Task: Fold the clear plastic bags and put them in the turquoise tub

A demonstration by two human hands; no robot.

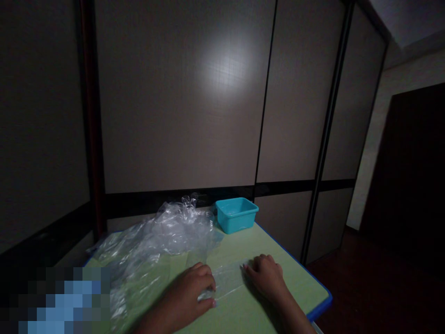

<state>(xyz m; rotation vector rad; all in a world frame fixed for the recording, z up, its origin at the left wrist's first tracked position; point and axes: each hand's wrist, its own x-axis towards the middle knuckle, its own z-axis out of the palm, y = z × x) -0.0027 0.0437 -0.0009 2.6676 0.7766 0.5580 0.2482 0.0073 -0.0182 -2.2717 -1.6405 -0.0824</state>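
Observation:
A small clear plastic bag [227, 279] lies flat on the green table [292, 273] between my two hands. My left hand [193, 287] pinches the bag's left edge, thumb under the curled fingers. My right hand [266, 274] rests on the bag's right edge with its fingers curled down onto the plastic. A heap of crumpled clear plastic bags [167, 232] lies just behind and to the left of my left hand.
A turquoise plastic tub [236, 214] stands at the table's far edge, right of the plastic heap. The table has a blue rim [321, 307] at its right corner. Grey wall panels rise behind it. A dark floor and doorway lie to the right.

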